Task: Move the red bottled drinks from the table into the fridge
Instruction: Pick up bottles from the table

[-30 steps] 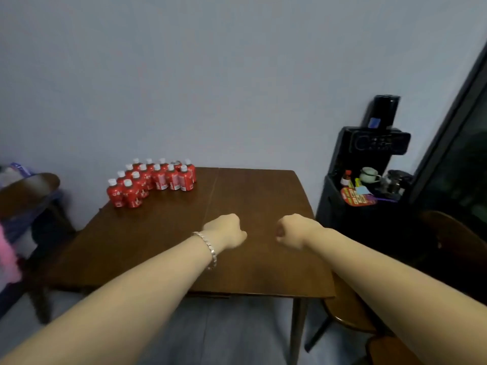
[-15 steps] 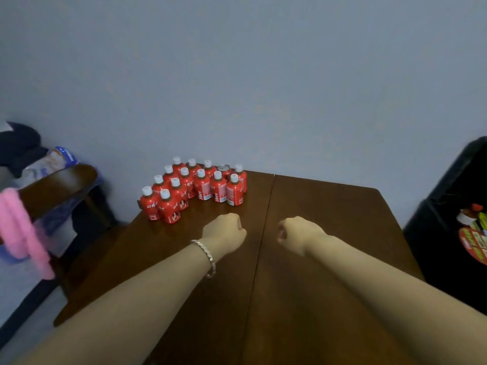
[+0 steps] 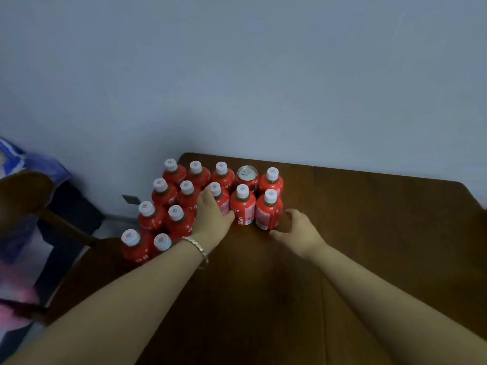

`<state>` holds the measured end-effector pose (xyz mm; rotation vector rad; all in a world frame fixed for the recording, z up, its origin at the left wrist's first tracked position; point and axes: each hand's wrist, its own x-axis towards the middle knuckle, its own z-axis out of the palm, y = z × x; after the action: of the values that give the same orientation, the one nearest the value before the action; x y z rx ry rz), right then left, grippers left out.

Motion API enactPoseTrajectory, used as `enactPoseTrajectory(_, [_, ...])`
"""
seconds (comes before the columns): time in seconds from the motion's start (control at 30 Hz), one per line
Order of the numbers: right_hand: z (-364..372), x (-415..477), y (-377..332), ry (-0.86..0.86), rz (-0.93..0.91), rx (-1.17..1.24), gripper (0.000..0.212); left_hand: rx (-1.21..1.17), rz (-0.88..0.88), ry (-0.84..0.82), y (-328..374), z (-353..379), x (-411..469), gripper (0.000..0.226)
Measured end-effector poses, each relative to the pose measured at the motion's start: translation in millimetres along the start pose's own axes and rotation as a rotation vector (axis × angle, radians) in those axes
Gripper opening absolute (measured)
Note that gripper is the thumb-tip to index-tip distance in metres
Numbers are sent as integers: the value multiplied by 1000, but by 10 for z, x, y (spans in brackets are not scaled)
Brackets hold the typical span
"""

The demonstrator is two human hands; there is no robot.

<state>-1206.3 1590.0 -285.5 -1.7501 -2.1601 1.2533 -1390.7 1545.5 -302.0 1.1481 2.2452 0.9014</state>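
Well, the red bottled drinks (image 3: 181, 219) stand clustered at the far left corner of the table (image 3: 369, 233), near the wall. The person's left hand (image 3: 210, 219) wraps around one middle bottle (image 3: 223, 202). The right hand (image 3: 297, 233) is loosely spread, holding nothing, just beside the end bottle (image 3: 268, 214). A red can (image 3: 247, 177) stands among them.
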Motion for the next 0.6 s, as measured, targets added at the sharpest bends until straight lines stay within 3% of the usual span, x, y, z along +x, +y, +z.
enactPoseTrajectory(0.13, [123,707,19,48,-52,164,82,-169,-94,-25,-298,156,617,75])
enactPoseTrajectory(0.27, [312,1060,182,22,-63,225,75,-105,-20,79,-488,326,808,29])
enactPoseTrajectory(0.33, [375,1080,231,71,-68,255,73,-107,73,125,-525,319,764,17])
enactPoseTrajectory(0.47, [418,1018,290,141,-108,178,73,-73,192,61,-615,231,520,22])
enactPoseTrajectory(0.6, [524,883,336,47,-177,140,71,-180,262,-97,-679,300,250,29])
